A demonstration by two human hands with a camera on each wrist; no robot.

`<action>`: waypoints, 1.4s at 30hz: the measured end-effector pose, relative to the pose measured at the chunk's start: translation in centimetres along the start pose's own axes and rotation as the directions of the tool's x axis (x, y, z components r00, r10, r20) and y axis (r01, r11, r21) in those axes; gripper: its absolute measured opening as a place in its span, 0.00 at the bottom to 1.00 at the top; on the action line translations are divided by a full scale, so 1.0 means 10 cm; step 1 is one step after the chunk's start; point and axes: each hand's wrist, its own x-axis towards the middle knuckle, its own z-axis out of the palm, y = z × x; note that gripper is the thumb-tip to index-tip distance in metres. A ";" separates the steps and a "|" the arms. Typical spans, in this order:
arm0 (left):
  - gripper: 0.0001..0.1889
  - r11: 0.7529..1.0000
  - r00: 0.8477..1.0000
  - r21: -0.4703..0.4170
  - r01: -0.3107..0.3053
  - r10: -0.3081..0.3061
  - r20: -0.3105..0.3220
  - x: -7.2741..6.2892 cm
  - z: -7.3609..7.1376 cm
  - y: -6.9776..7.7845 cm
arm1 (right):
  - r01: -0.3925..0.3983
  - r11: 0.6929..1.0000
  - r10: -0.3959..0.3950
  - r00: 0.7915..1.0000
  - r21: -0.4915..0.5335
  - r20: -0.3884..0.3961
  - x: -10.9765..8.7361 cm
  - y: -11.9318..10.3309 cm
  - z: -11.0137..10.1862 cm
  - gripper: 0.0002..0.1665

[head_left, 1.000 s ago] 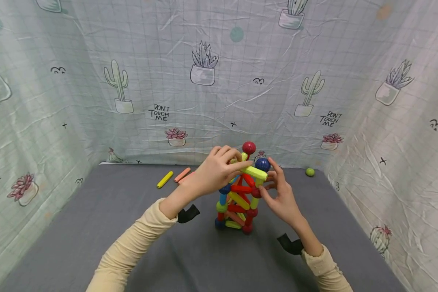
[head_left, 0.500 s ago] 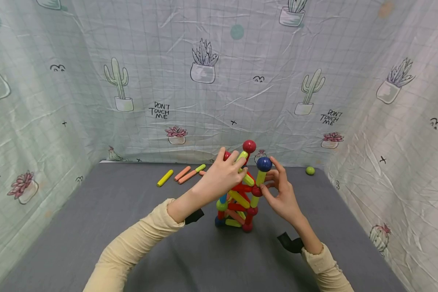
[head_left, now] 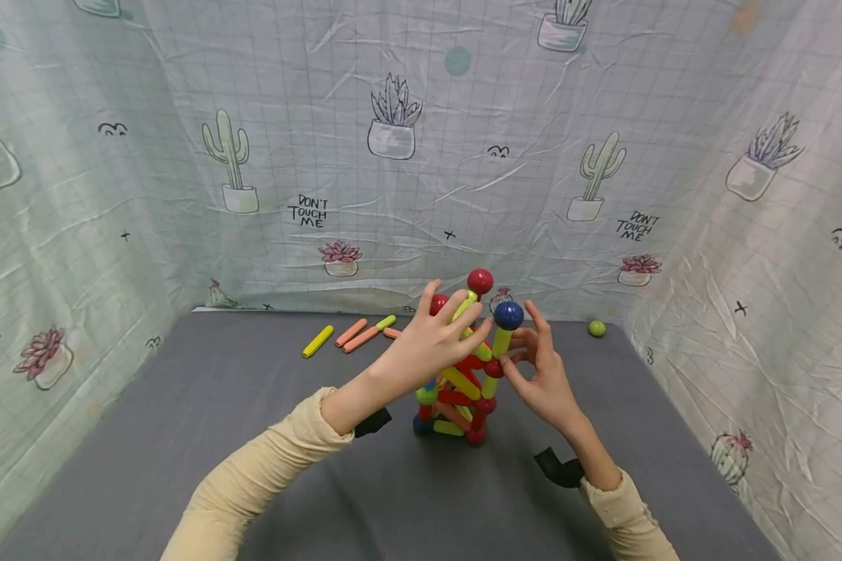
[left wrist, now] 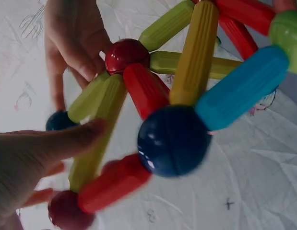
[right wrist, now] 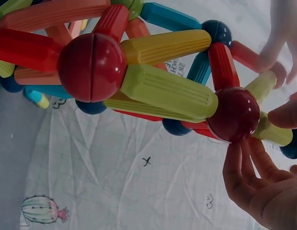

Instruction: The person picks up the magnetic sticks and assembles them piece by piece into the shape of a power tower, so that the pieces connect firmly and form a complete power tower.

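Observation:
A tower of coloured magnetic rods and balls [head_left: 461,383] stands upright at the table's middle. My left hand [head_left: 428,343] is at its upper left with the fingers spread; in the left wrist view its thumb lies over a slanted yellow-green rod [left wrist: 94,155]. That rod joins a red ball [left wrist: 71,211] to another red ball [left wrist: 126,56]. On the tower's right, my right hand [head_left: 543,382] pinches a short yellow-green rod [right wrist: 275,132] beside a dark red ball [right wrist: 233,114]. A blue ball [head_left: 508,315] tops this short rod. The left hand hides part of the tower in the head view.
Behind and left of the tower lie a loose yellow rod [head_left: 318,341], several salmon rods [head_left: 352,333] and a small green rod [head_left: 387,322]. A green ball [head_left: 596,329] sits at the back right. Printed cloth [head_left: 309,273] hangs around the grey table [head_left: 217,389].
The yellow-green rod in my left hand has gone from beside the blue ball down to the lower red ball. My left fingers have since spread. The right hand has stayed in place.

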 end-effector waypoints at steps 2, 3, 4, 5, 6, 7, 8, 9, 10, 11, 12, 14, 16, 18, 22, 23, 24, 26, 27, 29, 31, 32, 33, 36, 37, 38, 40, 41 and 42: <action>0.22 0.996 0.990 -0.053 0.067 -0.073 -0.119 -0.08 0.03 -0.02 | -0.021 1.000 0.021 1.000 0.002 0.010 -0.01 0.00 0.00 0.48; 0.22 0.989 0.976 -0.098 0.108 -0.124 -0.180 -0.13 0.05 -0.02 | -0.039 0.999 0.039 0.999 -0.002 0.021 -0.02 0.00 0.00 0.46; 0.22 0.978 0.956 -0.148 0.147 -0.179 -0.231 -0.19 0.08 -0.02 | -0.061 0.998 0.061 0.998 -0.010 0.035 -0.03 0.00 0.00 0.43; 0.22 0.963 0.935 -0.199 0.181 -0.232 -0.270 -0.24 0.11 -0.01 | -0.085 0.996 0.086 0.995 -0.024 0.053 -0.04 0.01 -0.01 0.39; 0.23 0.947 0.917 -0.246 0.207 -0.275 -0.290 -0.30 0.15 0.00 | -0.107 0.994 0.110 0.991 -0.036 0.074 -0.05 0.01 -0.01 0.34; 0.23 0.931 0.902 -0.284 0.230 -0.313 -0.296 -0.36 0.19 0.02 | -0.129 0.991 0.132 0.987 -0.045 0.094 -0.06 0.01 -0.02 0.30; 0.23 0.917 0.896 -0.314 0.246 -0.339 -0.288 -0.42 0.24 0.05 | -0.149 0.987 0.155 0.981 -0.055 0.113 -0.07 0.02 -0.03 0.25; 0.23 0.906 0.897 -0.338 0.255 -0.353 -0.268 -0.48 0.28 0.08 | -0.168 0.984 0.175 0.976 -0.062 0.128 -0.08 0.03 -0.03 0.22; 0.22 0.899 0.902 -0.349 0.263 -0.358 -0.241 -0.52 0.33 0.10 | -0.185 0.980 0.193 0.971 -0.066 0.141 -0.08 0.04 -0.04 0.19; 0.21 0.896 0.910 -0.354 0.268 -0.356 -0.212 -0.56 0.37 0.13 | -0.198 0.978 0.206 0.967 -0.068 0.150 -0.09 0.04 -0.04 0.17; 0.21 0.893 0.918 -0.357 0.273 -0.353 -0.183 -0.59 0.40 0.16 | -0.210 0.975 0.218 0.963 -0.066 0.155 -0.09 0.05 -0.04 0.15; 0.19 0.889 0.926 -0.364 0.279 -0.349 -0.143 -0.62 0.45 0.19 | -0.229 0.971 0.236 0.959 -0.066 0.156 -0.10 0.05 -0.05 0.13; 0.17 0.884 0.928 -0.369 0.285 -0.351 -0.123 -0.62 0.46 0.20 | -0.239 0.969 0.245 0.958 -0.057 0.149 -0.10 0.01 -0.05 0.13; 0.16 0.883 0.929 -0.371 0.287 -0.352 -0.118 -0.62 0.48 0.20 | -0.239 0.970 0.244 0.960 -0.053 0.136 -0.07 -0.10 -0.06 0.12; 0.13 0.888 0.933 -0.355 0.293 -0.347 -0.099 -0.62 0.56 0.13 | -0.206 0.977 0.210 0.971 -0.045 0.110 -0.04 -0.32 -0.04 0.11; 0.12 0.891 0.934 -0.345 0.296 -0.346 -0.092 -0.63 0.60 0.11 | -0.184 0.982 0.188 0.977 -0.039 0.106 -0.05 -0.33 -0.02 0.11; 0.12 0.893 0.935 -0.335 0.299 -0.345 -0.084 -0.63 0.64 0.09 | -0.164 0.986 0.166 0.981 -0.031 0.103 -0.06 -0.31 0.01 0.12; 0.11 0.897 0.937 -0.319 0.306 -0.343 -0.066 -0.62 0.71 0.03 | -0.126 0.992 0.126 0.986 -0.008 0.110 -0.09 -0.26 0.09 0.14; 0.10 0.898 0.938 -0.313 0.309 -0.343 -0.058 -0.61 0.76 0.01 | -0.103 0.995 0.102 0.988 0.000 0.115 -0.10 -0.24 0.14 0.15; 0.10 0.896 0.939 -0.315 0.311 -0.340 -0.041 -0.57 0.84 -0.05 | -0.084 0.996 0.081 0.988 0.017 0.134 -0.12 -0.20 0.23 0.17; 0.09 0.894 0.943 -0.326 0.308 -0.333 -0.023 -0.52 0.93 -0.09 | -0.076 0.997 0.070 0.984 0.030 0.164 -0.11 -0.21 0.33 0.19; 0.08 0.893 0.944 -0.328 0.307 -0.328 -0.012 -0.50 0.97 -0.11 | -0.069 0.997 0.062 0.982 0.030 0.179 -0.10 -0.22 0.37 0.19; 0.08 0.892 0.945 -0.332 0.307 -0.326 0.000 -0.47 1.01 -0.13 | -0.066 0.997 0.058 0.979 0.033 0.193 -0.08 -0.24 0.41 0.20; 0.07 0.891 0.946 -0.327 0.316 -0.321 0.040 -0.40 1.11 -0.18 | -0.063 0.997 0.050 0.971 0.048 0.234 -0.04 -0.28 0.52 0.22; 0.07 0.890 0.945 -0.323 0.323 -0.323 0.056 -0.38 1.14 -0.19 | -0.063 0.997 0.050 0.968 0.048 0.246 -0.02 -0.30 0.55 0.23; 0.08 0.886 0.943 -0.324 0.331 -0.327 0.070 -0.36 1.17 -0.20 | -0.064 0.997 0.049 0.966 0.048 0.255 0.00 -0.31 0.58 0.23; 0.08 0.884 0.939 -0.319 0.342 -0.332 0.087 -0.35 1.22 -0.22 | -0.072 0.996 0.056 0.961 0.051 0.271 0.03 -0.33 0.61 0.24; 0.09 0.881 0.938 -0.321 0.347 -0.335 0.094 -0.35 1.24 -0.23 | -0.073 0.996 0.058 0.960 0.046 0.275 0.04 -0.33 0.62 0.24; 0.08 0.880 0.937 -0.322 0.348 -0.335 0.096 -0.37 1.26 -0.23 | -0.068 0.997 0.054 0.960 0.042 0.276 0.05 -0.33 0.62 0.24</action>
